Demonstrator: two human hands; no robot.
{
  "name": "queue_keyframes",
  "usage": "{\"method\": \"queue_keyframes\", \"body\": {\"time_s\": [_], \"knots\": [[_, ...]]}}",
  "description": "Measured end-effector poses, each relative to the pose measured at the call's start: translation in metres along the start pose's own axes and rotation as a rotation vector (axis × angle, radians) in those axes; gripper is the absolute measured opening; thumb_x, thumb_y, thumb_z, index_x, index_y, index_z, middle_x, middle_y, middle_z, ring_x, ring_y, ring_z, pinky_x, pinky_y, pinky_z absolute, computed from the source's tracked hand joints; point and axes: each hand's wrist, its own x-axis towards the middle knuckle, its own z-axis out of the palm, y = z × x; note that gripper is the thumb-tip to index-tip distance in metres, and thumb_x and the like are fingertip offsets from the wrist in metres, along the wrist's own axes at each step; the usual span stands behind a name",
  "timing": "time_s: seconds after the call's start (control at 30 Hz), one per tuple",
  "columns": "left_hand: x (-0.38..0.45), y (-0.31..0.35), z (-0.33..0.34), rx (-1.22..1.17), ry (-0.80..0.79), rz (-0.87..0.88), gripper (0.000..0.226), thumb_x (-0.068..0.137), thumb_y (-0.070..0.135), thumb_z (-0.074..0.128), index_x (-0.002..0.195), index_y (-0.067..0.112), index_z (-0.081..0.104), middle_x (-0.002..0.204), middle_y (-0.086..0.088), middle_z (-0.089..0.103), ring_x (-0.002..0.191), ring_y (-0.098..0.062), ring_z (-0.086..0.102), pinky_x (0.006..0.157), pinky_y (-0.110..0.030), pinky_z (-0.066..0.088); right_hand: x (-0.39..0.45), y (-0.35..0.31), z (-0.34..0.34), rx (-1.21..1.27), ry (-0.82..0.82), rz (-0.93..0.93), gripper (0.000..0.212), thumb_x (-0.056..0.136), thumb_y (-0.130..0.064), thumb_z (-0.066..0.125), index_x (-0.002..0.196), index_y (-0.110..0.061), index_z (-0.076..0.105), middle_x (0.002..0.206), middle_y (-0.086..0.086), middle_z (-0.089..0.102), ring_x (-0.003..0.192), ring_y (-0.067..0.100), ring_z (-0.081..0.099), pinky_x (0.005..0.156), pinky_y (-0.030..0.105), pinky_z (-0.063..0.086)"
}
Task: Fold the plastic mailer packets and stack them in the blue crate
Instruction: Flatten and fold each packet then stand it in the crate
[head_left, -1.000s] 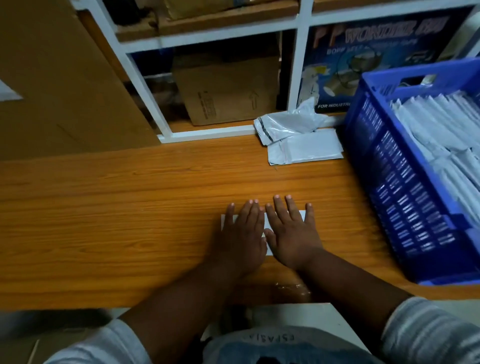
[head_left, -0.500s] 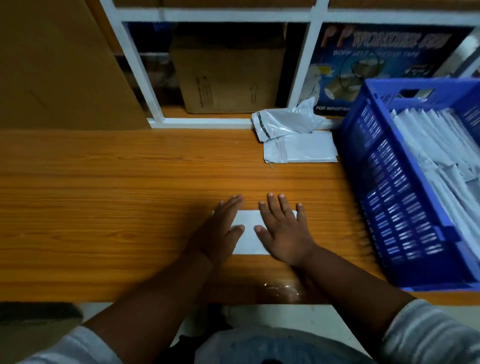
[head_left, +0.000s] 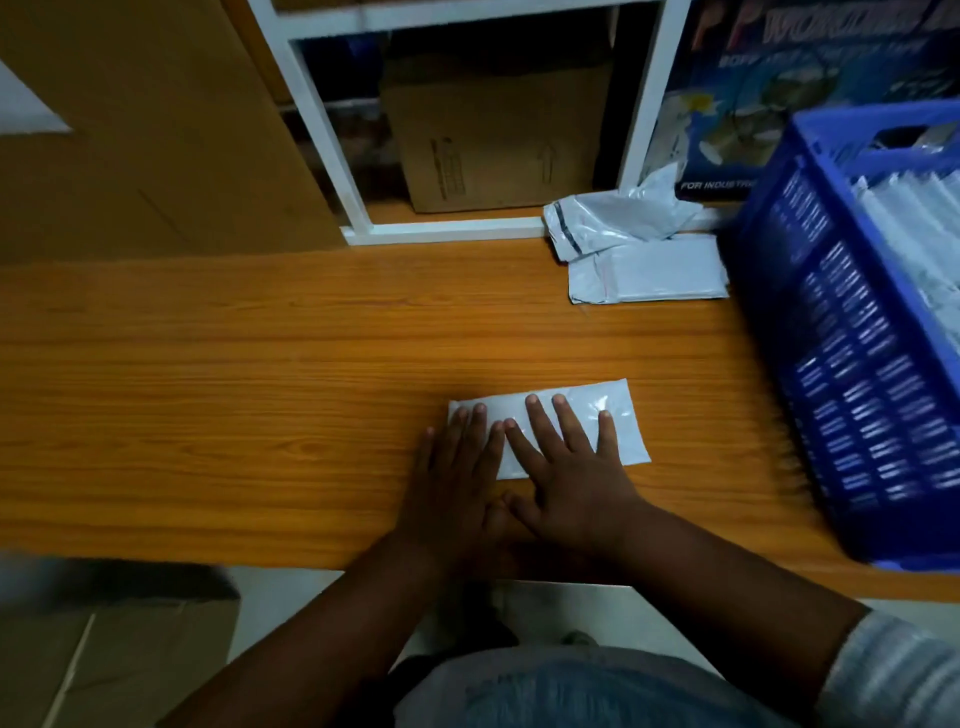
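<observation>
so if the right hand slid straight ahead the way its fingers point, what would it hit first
Probably nothing close: the right hand points up across bare table. The loose mailers by the shelf frame sit a little right of that line, so it might clip them; depth is hard to judge.

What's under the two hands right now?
A folded white mailer packet lies flat on the wooden table; the left hand and right hand press on it with straight fingers. Its near-left part is covered.

Wooden table (head_left: 208, 395), folded mailer (head_left: 618, 410), loose mailers (head_left: 644, 260), blue crate (head_left: 857, 338)
</observation>
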Motion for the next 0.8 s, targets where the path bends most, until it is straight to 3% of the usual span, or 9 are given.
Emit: {"method": "queue_keyframes", "body": {"time_s": [0.13,0.23,0.33,0.4,0.47,0.5,0.57,0.67,0.8], "knots": [[0.003,0.002,-0.004,-0.011,0.0,0.001,0.091,0.093,0.055,0.041,0.171,0.015,0.02,0.179,-0.016,0.007,0.165,-0.039,0.005,0.125,-0.068,0.019,0.007,0.002,-0.023,0.014,-0.144,-0.001,0.093,0.092,-0.084,0.019,0.164,-0.043,-0.023,0.171,-0.002,-0.037,0.158,0.031,-0.035,0.121,0.075,-0.01],[0.002,0.003,-0.005,-0.043,-0.017,-0.023,0.095,0.087,0.054,0.046,0.171,0.018,0.021,0.18,-0.012,0.006,0.166,-0.035,0.002,0.127,-0.066,0.014,0.012,0.005,-0.042,-0.005,-0.253,-0.013,0.095,0.092,-0.085,0.027,0.165,-0.045,-0.019,0.175,-0.005,-0.028,0.162,0.03,-0.025,0.125,0.072,-0.001],[0.003,0.004,-0.012,-0.068,-0.03,-0.051,0.096,0.084,0.053,0.052,0.17,0.02,0.026,0.179,-0.009,0.013,0.166,-0.033,0.009,0.126,-0.064,0.02,0.024,0.013,-0.074,-0.002,-0.347,-0.039,0.091,0.094,-0.088,0.029,0.168,-0.047,-0.003,0.178,-0.009,-0.01,0.164,0.03,-0.005,0.128,0.062,0.017],[0.004,0.002,-0.017,-0.092,-0.051,-0.061,0.094,0.083,0.052,0.052,0.169,0.02,0.03,0.178,-0.008,0.019,0.165,-0.032,0.017,0.123,-0.064,0.027,0.031,0.016,-0.088,0.034,-0.28,-0.086,0.083,0.096,-0.085,0.034,0.167,-0.044,0.021,0.175,-0.004,0.016,0.157,0.034,0.02,0.123,0.053,0.032],[0.007,0.001,-0.025,-0.126,-0.078,-0.075,0.088,0.085,0.052,0.046,0.167,0.022,0.035,0.177,-0.007,0.022,0.164,-0.031,0.021,0.121,-0.066,0.032,0.029,0.02,-0.086,0.129,-0.024,-0.148,0.072,0.1,-0.074,0.044,0.159,-0.035,0.045,0.158,0.001,0.045,0.14,0.032,0.04,0.115,0.049,0.042],[0.01,0.001,-0.032,-0.147,-0.086,-0.094,0.083,0.087,0.052,0.042,0.164,0.023,0.038,0.177,-0.007,0.024,0.163,-0.03,0.022,0.12,-0.066,0.033,0.024,0.022,-0.079,0.131,0.106,-0.165,0.068,0.101,-0.068,0.047,0.157,-0.029,0.049,0.154,0.003,0.049,0.139,0.031,0.042,0.114,0.05,0.042],[0.017,0.004,-0.046,-0.153,-0.069,-0.118,0.074,0.089,0.052,0.036,0.156,0.022,0.046,0.175,-0.009,0.027,0.163,-0.031,0.022,0.121,-0.064,0.033,0.008,0.024,-0.057,0.032,0.245,-0.114,0.071,0.104,-0.062,0.044,0.164,-0.024,0.038,0.169,0.009,0.034,0.157,0.036,0.026,0.124,0.06,0.028],[0.025,0.023,-0.052,-0.096,-0.038,-0.004,0.075,0.094,0.053,0.029,0.16,0.02,0.04,0.178,-0.011,0.018,0.166,-0.03,0.011,0.127,-0.064,0.021,-0.017,0.019,-0.021,-0.048,0.235,0.031,0.084,0.106,-0.069,0.031,0.172,-0.024,0.007,0.179,0.015,-0.005,0.164,0.039,-0.01,0.126,0.071,0.004],[0.032,0.048,-0.029,-0.061,-0.054,0.072,0.081,0.096,0.052,0.033,0.169,0.017,0.027,0.178,-0.01,0.018,0.166,-0.033,0.01,0.126,-0.071,0.016,-0.017,0.025,-0.002,0.067,0.114,0.13,0.09,0.1,-0.082,0.017,0.172,-0.031,-0.002,0.178,0.008,-0.017,0.162,0.037,-0.021,0.126,0.071,0.0]]}}
